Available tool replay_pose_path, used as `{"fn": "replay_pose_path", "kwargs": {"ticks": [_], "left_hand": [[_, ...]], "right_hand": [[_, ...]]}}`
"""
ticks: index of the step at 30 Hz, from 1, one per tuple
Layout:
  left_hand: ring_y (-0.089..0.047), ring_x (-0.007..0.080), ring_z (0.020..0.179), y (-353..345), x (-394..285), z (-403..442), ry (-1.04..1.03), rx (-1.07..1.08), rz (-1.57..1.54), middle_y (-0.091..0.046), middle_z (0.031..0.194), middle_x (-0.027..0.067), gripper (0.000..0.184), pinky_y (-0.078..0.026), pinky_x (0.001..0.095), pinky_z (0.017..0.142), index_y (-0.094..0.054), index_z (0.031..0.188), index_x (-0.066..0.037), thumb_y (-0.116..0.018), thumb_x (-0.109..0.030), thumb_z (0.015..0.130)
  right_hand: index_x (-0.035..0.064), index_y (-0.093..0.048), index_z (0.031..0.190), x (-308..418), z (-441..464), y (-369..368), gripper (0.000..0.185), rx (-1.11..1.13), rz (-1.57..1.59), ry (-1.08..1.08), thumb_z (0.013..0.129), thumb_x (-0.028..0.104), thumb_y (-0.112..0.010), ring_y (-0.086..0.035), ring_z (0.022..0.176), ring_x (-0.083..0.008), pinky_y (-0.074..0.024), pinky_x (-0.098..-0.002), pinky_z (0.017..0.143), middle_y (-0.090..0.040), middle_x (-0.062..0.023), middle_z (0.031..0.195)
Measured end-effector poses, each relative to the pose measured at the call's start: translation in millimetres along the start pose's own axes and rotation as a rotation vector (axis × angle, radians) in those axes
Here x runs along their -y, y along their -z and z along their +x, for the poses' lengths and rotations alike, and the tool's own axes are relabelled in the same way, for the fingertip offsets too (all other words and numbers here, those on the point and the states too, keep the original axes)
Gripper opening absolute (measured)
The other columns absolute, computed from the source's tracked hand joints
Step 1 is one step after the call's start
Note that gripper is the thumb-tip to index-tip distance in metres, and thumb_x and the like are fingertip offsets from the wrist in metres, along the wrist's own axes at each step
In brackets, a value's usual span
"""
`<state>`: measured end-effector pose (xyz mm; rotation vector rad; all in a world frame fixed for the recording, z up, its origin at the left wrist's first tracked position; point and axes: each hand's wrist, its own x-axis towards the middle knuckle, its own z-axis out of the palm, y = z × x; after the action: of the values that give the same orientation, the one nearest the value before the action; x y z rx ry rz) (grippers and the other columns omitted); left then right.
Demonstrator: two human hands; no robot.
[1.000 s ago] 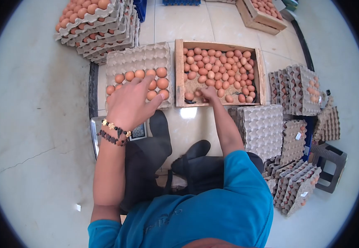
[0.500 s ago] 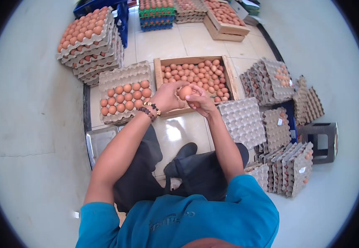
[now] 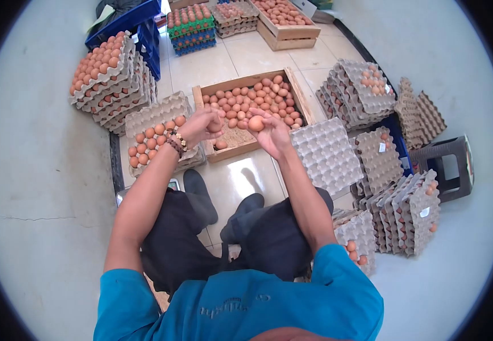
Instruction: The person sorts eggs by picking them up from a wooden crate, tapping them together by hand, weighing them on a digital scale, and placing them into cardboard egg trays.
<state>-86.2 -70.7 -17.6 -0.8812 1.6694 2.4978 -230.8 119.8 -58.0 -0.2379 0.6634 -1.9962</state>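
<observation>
My right hand (image 3: 272,132) holds a brown egg (image 3: 256,123) on its fingers, palm up, above the front of a wooden crate (image 3: 245,149). Many brown eggs lie in the crate, with bare bedding (image 3: 236,137) at its front left. My left hand (image 3: 202,124) is closed over the crate's left side, its fingers round an egg (image 3: 214,125) that is partly hidden. Left of the crate, a grey egg tray (image 3: 158,112) has brown eggs in its front rows; my left wrist partly covers it.
Stacked trays of eggs (image 3: 110,74) stand at the left. Green and blue trays (image 3: 192,35) and another wooden crate (image 3: 289,34) are behind. An empty grey tray (image 3: 327,156), further stacks (image 3: 408,213) and a grey stool (image 3: 456,165) are at the right.
My hands have moved apart from around one egg; it now rests in my right hand. My left hand has shifted left, closed round another egg. The view has shifted.
</observation>
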Motion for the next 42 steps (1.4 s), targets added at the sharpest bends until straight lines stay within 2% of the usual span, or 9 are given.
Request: {"fn": "replay_pose_path", "kwargs": {"ticks": [7,18,22,25,27,34,38,40,42], "left_hand": [[-0.059,0.0097,0.072,-21,-5,-3,0.005,0.075,0.099,-0.059,0.088,0.0022,0.015,-0.053,0.0232,0.067,-0.061,0.1,-0.005,-0.062,-0.013,0.088],[-0.067,0.0155,0.089,-39,7,0,-0.704,0.087,1.025,-0.07,0.106,0.0085,0.055,-0.054,0.0264,0.081,-0.065,0.122,-0.002,-0.083,-0.014,0.073],[-0.067,0.0168,0.089,-49,10,0,-0.609,0.009,0.923,-0.069,0.103,0.0075,0.052,-0.054,0.0283,0.084,-0.067,0.118,-0.002,-0.085,-0.018,0.073],[-0.066,0.0125,0.082,-39,11,6,-0.533,0.095,0.633,-0.067,0.096,0.0035,0.05,-0.055,0.0241,0.074,-0.063,0.123,-0.002,-0.082,-0.018,0.08],[-0.066,0.0093,0.079,-37,0,-5,-0.234,0.149,0.417,-0.067,0.095,0.0024,0.05,-0.055,0.0223,0.068,-0.061,0.126,-0.002,-0.08,-0.019,0.083],[-0.066,0.0065,0.081,-38,13,-2,-0.163,0.206,0.334,-0.067,0.098,0.0024,0.053,-0.057,0.0207,0.067,-0.056,0.132,-0.002,-0.077,-0.015,0.084],[-0.062,0.0051,0.081,-38,10,1,-0.159,0.282,0.388,-0.066,0.105,0.0027,0.06,-0.055,0.021,0.068,-0.052,0.138,-0.003,-0.075,-0.011,0.084],[-0.06,0.005,0.077,-38,1,-5,-0.104,0.304,0.282,-0.066,0.108,0.0033,0.06,-0.054,0.0212,0.068,-0.052,0.138,-0.002,-0.075,-0.012,0.084],[-0.057,0.0119,0.078,-29,-1,2,-0.036,0.409,0.054,-0.06,0.119,0.0097,0.075,-0.051,0.0245,0.068,-0.043,0.144,0.0,-0.059,-0.05,0.091]], "right_hand": [[-0.0055,-0.054,0.117,-12,-4,-9,0.05,0.02,-0.746,0.419,0.075,0.001,-0.082,-0.066,0.097,-0.0179,-0.0577,-0.0287,0.086,-0.064,-0.0134,0.106],[-0.0045,-0.065,0.096,-28,-17,-11,0.028,-0.124,-0.846,0.465,0.079,0.01,-0.082,-0.066,0.088,-0.0166,-0.0582,-0.0275,0.079,-0.065,-0.0105,0.102],[-0.0039,-0.063,0.104,-28,-12,0,0.024,-0.183,-0.764,0.362,0.089,0.012,-0.072,-0.065,0.089,-0.0158,-0.0583,-0.0281,0.078,-0.064,-0.0107,0.106],[-0.0032,-0.061,0.112,-17,-15,-3,0.025,-0.166,-0.265,0.197,0.096,0.017,-0.062,-0.063,0.093,-0.0126,-0.0581,-0.0268,0.076,-0.064,-0.0106,0.107],[-0.0019,-0.061,0.115,-17,-15,-5,0.027,-0.12,-0.346,0.224,0.098,0.02,-0.059,-0.062,0.097,-0.0123,-0.0585,-0.0265,0.075,-0.063,-0.0106,0.11],[-0.0001,-0.064,0.118,-25,-16,-8,0.035,-0.046,-0.97,0.362,0.088,0.017,-0.071,-0.065,0.095,-0.0164,-0.0546,-0.0312,0.084,-0.069,-0.0098,0.105],[-0.0007,-0.062,0.12,-24,-21,-6,0.035,-0.051,-0.978,0.364,0.089,0.014,-0.069,-0.065,0.097,-0.0178,-0.0562,-0.0324,0.085,-0.066,-0.0115,0.107],[-0.0009,-0.061,0.117,-15,-23,-7,0.03,-0.131,-0.617,0.202,0.092,0.016,-0.064,-0.065,0.097,-0.0194,-0.0558,-0.0344,0.086,-0.065,-0.0121,0.107],[-0.0006,-0.059,0.113,-4,-23,-3,0.027,-0.087,-0.276,0.09,0.093,0.017,-0.059,-0.065,0.095,-0.0203,-0.0559,-0.0353,0.085,-0.064,-0.0122,0.106]]}}
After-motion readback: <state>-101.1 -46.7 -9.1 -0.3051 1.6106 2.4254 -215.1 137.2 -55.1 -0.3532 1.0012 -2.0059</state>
